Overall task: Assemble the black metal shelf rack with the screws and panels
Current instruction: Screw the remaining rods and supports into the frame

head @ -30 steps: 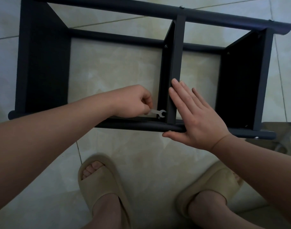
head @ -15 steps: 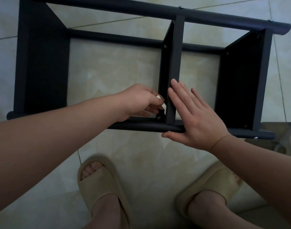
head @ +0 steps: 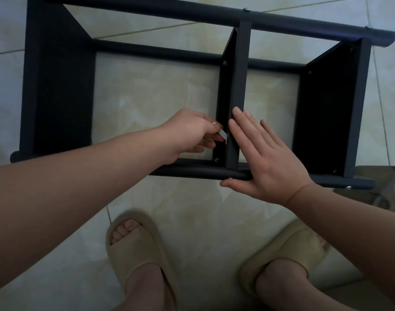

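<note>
We're on the screw (head: 216, 159) in the middle panel (head: 241, 86): left hand (head: 187, 133) pinches the wrench (head: 223, 137), right hand (head: 268, 162) spread flat, bracing. Next, wrench probably goes onto it.

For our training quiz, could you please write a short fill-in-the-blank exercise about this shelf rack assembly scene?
1. The left hand pinches a small ____.
2. The right hand presses flat against the rack's ____ panel.
3. The black shelf rack lies on a ____ floor.
Missing words: wrench; middle; tiled.
</note>
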